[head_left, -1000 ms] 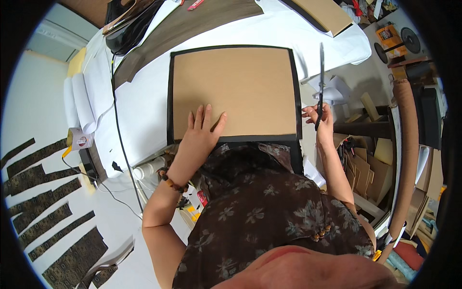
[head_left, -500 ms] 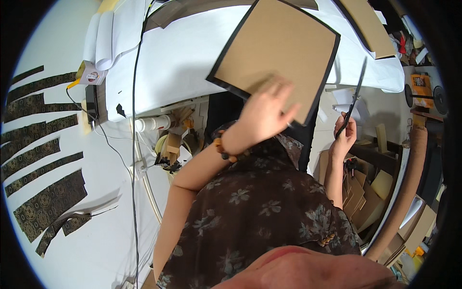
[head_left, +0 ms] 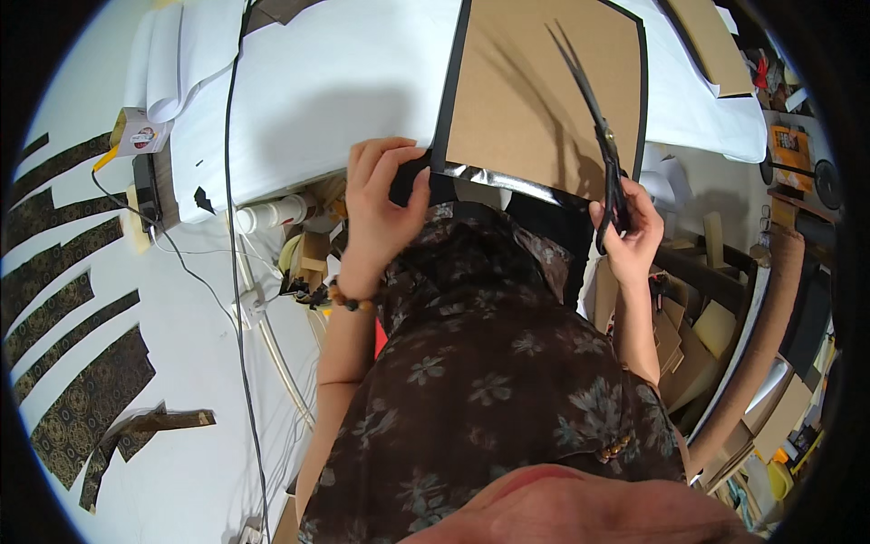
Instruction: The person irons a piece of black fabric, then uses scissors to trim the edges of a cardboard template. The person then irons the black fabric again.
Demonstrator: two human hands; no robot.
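Note:
A brown cardboard sheet [head_left: 535, 91] lies on black fabric [head_left: 453, 100] on the white-covered table [head_left: 326, 82]. The fabric's near edge hangs over the table edge and shows a shiny fold. My left hand [head_left: 385, 204] grips that black fabric at its near left corner. My right hand [head_left: 630, 231] holds long black scissors [head_left: 589, 118] by the handles, blades open and pointing away over the right part of the cardboard.
A black cable [head_left: 231, 227] runs down from the table. Bottles and clutter [head_left: 290, 236] sit under the table edge. Dark patterned fabric strips [head_left: 72, 317] lie on the floor at left. Cardboard pieces and rolls [head_left: 707, 335] stand at right.
My left hand slid off the cardboard's top to the fabric's near corner. My right hand brought the scissors up over the cardboard. The view has shifted.

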